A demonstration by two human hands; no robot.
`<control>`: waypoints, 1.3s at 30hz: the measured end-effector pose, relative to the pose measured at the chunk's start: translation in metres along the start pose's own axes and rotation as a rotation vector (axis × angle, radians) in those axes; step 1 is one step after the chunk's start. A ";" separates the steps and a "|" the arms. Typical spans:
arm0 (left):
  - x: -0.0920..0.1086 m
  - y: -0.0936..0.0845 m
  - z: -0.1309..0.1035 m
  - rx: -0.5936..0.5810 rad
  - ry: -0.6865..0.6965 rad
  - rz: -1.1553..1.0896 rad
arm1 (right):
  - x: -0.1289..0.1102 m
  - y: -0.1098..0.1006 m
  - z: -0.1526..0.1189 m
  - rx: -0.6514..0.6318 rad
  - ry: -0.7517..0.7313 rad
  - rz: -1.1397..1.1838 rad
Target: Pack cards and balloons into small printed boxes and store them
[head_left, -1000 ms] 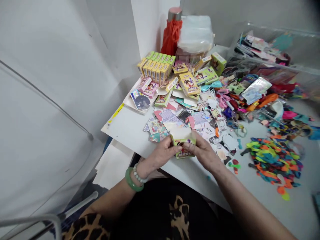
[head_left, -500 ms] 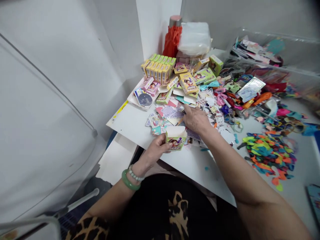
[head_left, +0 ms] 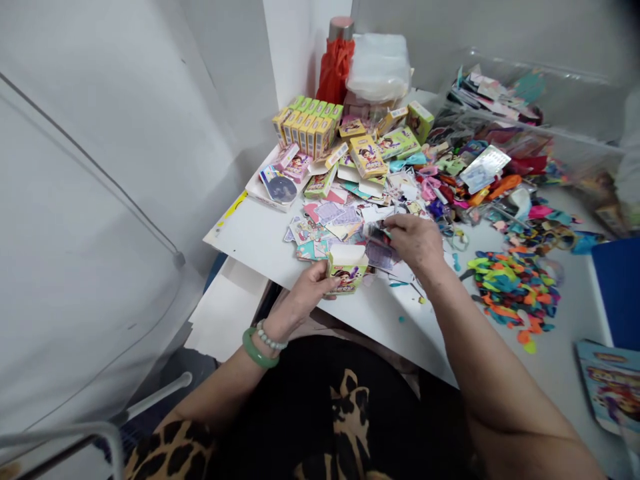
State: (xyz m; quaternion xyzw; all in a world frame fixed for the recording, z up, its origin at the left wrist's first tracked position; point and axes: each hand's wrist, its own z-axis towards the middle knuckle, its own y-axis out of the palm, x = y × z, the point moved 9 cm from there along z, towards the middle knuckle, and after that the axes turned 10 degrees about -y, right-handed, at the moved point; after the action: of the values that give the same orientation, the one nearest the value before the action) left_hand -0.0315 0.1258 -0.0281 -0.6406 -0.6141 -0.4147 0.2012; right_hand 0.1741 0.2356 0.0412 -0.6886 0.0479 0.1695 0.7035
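My left hand [head_left: 311,291] grips a small green cardboard box [head_left: 349,275] with a cartoon girl on its front. Its top flap stands up, showing the white inside. My right hand [head_left: 416,244] is closed on a small clear packet [head_left: 377,233] with something dark in it, just above and to the right of the box. Beneath and behind both hands lies a pile of printed paper cards [head_left: 327,217] and stickers. More small boxes, such as a yellow one [head_left: 367,157], rest behind the pile.
Rows of yellow and green boxes [head_left: 305,127] stand at the back left. Colourful balloons [head_left: 515,287] are heaped at right, beside assorted small items. A clear bin [head_left: 530,120] stands at the back right. A bottle in a red bag [head_left: 335,70] stands near the wall.
My right hand has lifted from the card pile and moved right, now with the clear packet in its fingers. My left hand still holds the green box. The view has shifted slightly right.
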 end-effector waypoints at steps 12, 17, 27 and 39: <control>-0.008 -0.002 -0.009 0.003 -0.023 -0.040 | -0.013 0.045 -0.004 -0.159 -0.216 -0.069; -0.010 -0.009 -0.013 0.033 -0.025 -0.058 | 0.017 0.028 0.007 0.007 -0.165 0.294; -0.005 0.008 -0.008 -0.030 -0.021 0.008 | 0.018 0.023 0.002 -0.032 -0.078 0.336; -0.006 -0.006 -0.011 0.009 -0.026 -0.015 | 0.003 0.015 0.018 0.062 -0.210 0.269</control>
State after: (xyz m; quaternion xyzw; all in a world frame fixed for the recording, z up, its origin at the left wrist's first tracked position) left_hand -0.0396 0.1145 -0.0274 -0.6403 -0.6233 -0.4052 0.1930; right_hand 0.1694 0.2533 0.0270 -0.6326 0.0712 0.3315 0.6963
